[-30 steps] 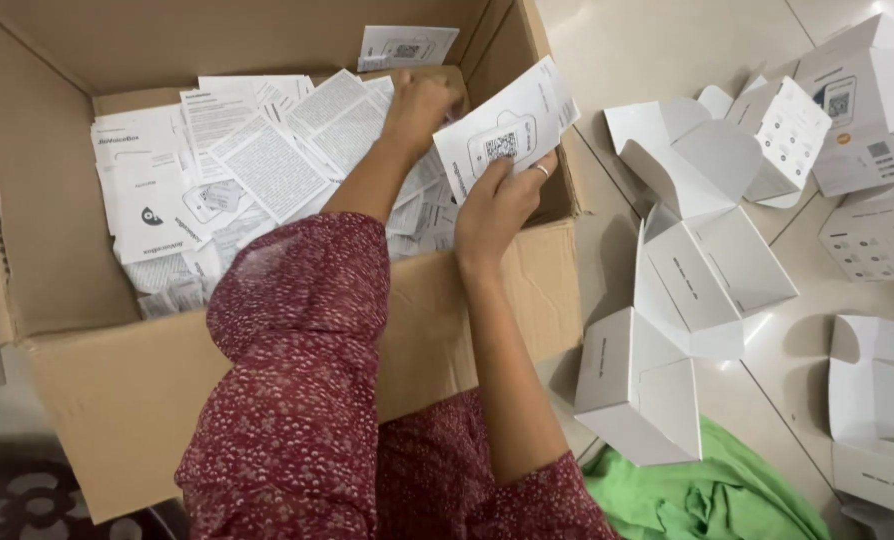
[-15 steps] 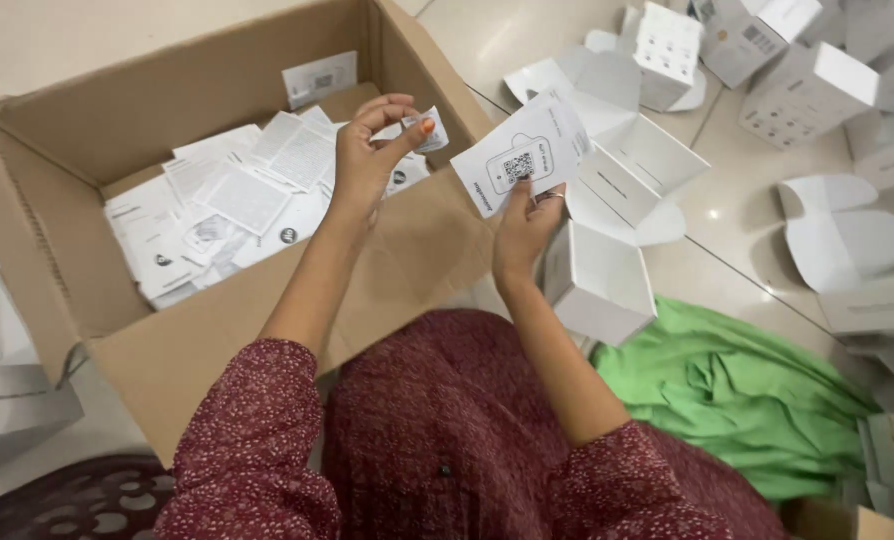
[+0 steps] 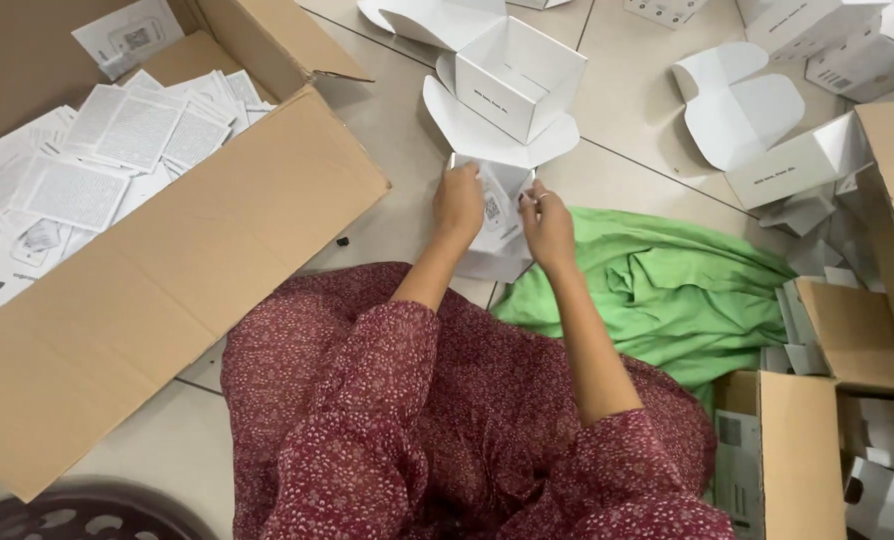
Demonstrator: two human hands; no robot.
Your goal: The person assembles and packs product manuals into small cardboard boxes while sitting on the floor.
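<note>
Seated on the tiled floor [image 3: 387,150], a person is tucking a printed leaflet [image 3: 494,212] into a small white carton [image 3: 497,235], left hand [image 3: 459,200] and right hand [image 3: 547,225] fingers pinching the paper's edges, which likely needs pressing flat next.

Both hands, left [image 3: 459,203] and right [image 3: 547,222], reach forward side by side, fingers curled closed.
</note>
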